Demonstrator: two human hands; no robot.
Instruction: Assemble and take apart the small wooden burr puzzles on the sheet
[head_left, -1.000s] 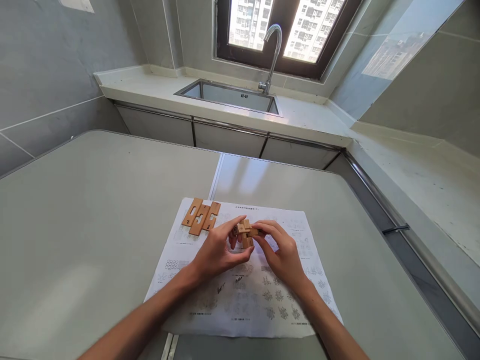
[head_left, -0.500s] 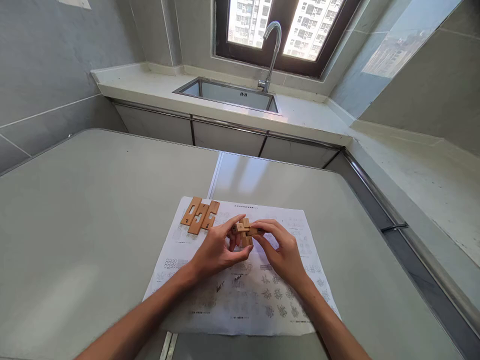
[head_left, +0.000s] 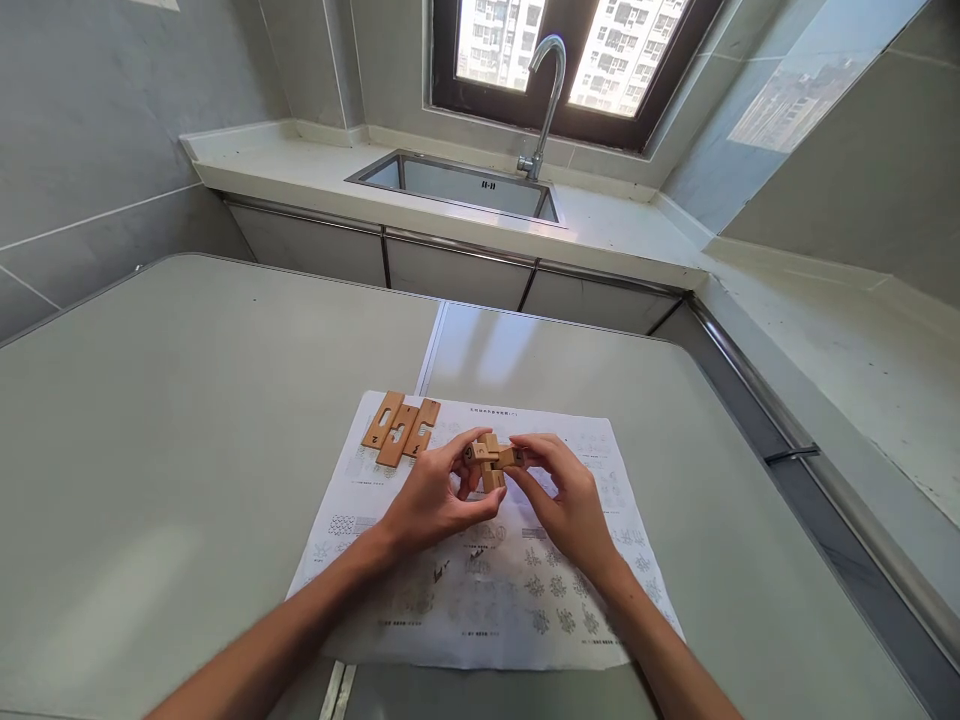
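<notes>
Several interlocked wooden puzzle pieces (head_left: 491, 462) form a small cluster above the printed sheet. My left hand (head_left: 435, 495) grips the cluster from the left, thumb at its lower end and a finger at its top. From the right, my right hand (head_left: 562, 495) has its thumb and fingers closed on a piece that sticks out of the cluster. Three flat, notched wooden pieces (head_left: 400, 430) with dark numbers lie side by side at the sheet's upper left corner. Beneath both hands is the white paper (head_left: 480, 600), printed with small diagrams.
The paper rests on a pale grey table (head_left: 187, 400) with a seam down its middle. Beyond the table, a counter (head_left: 622, 225) holds a sink (head_left: 465, 190) and a curved faucet (head_left: 551, 100) under a window. A metal rail (head_left: 795, 435) runs along the right side.
The fingers of my right hand have shifted slightly on the protruding piece, and more of its end shows. My left hand keeps its hold on the cluster.
</notes>
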